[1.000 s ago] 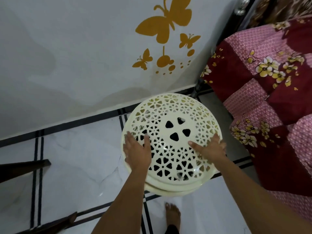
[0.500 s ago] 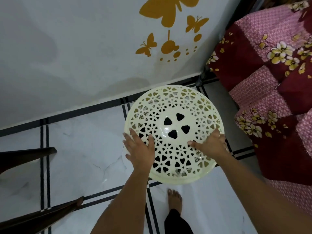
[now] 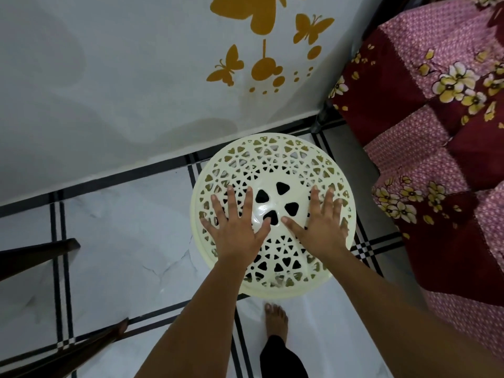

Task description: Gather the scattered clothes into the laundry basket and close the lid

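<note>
A person is standing over a round cream lid (image 3: pixel 275 165) with cut-out flower and heart patterns, and both palms are lying flat on its domed top. The left hand (image 3: pixel 235 227) is resting on the lid's left half, its fingers (image 3: pixel 219 211) spread wide apart and the thumb reaching toward 1 of the 4 dark triangular holes at the centre. The right hand (image 3: pixel 321 227) is resting on the right half, fingers close together and thumb angled inward. The lid is sitting on the laundry basket, which it is hiding completely, on the white tiled floor (image 3: pixel 114 241) near the wall (image 3: pixel 122 77) with orange butterfly stickers and just beside a bed (image 3: pixel 436 132) covered in a maroon and pink floral quilt. A bare foot (image 3: pixel 276 320) is showing below the lid.
</note>
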